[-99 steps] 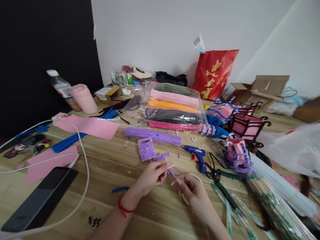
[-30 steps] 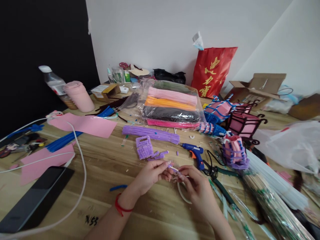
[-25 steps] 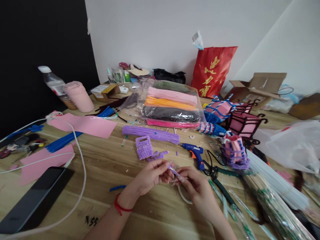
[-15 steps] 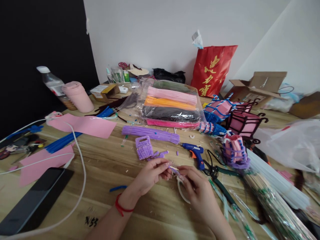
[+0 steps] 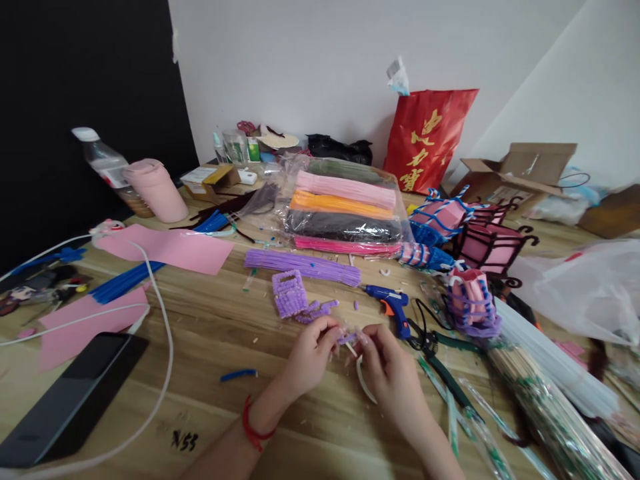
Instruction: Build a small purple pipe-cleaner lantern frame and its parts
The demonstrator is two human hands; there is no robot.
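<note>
My left hand and my right hand meet over the front middle of the table, fingertips closed in a pinch. Between them is a short purple pipe cleaner piece, with a thin pale strip beside it; the fingers partly hide both. Just beyond my left hand lie several short purple pipe cleaner pieces and a flat purple pipe cleaner panel with an opening near its top. A white ring, partly covered, rests under my right hand. Past that hand lies a blue glue gun with an orange trigger.
Behind lie a purple pipe cleaner bundle and a clear bag of coloured bundles. Pliers, wrapped sticks and small lanterns crowd the right. A phone, white cable and pink sheets occupy the left.
My fingertips have shifted around the small purple piece, and the pale strip now points down toward the right. My left forearm has moved slightly right.
</note>
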